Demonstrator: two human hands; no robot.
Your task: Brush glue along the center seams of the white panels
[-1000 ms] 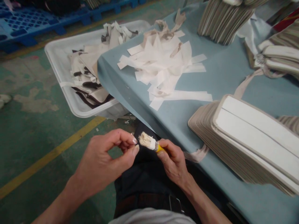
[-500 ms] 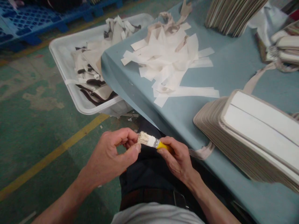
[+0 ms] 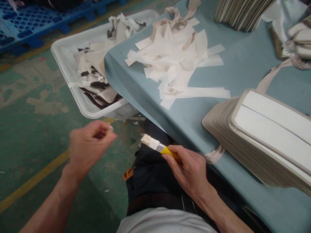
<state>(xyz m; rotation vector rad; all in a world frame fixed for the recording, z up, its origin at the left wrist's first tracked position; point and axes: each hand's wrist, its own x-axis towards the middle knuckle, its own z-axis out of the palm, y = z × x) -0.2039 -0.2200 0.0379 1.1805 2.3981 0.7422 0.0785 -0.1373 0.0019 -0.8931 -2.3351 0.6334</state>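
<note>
My right hand [image 3: 188,168] grips the yellow handle of a small brush [image 3: 155,145], whose pale bristles point up and left over my lap. My left hand [image 3: 88,145] hovers over the green floor to the left of the brush, a hand's width away. It is blurred by motion, with the fingertips pinched together, and I cannot make out anything between them. A slanted stack of grey-edged white sheets [image 3: 262,136] lies on the blue table [image 3: 233,74] just right of my right hand.
A heap of white paper strips [image 3: 175,61] lies on the table's near-left part. A white tray [image 3: 73,87] with scraps stands on the floor beside the table corner. More stacks [image 3: 240,13] stand at the back. Blue pallets [image 3: 29,22] lie at far left.
My left hand has left the brush bristles and swung out to the left over the floor. My right hand still holds the brush, now slightly lower.
</note>
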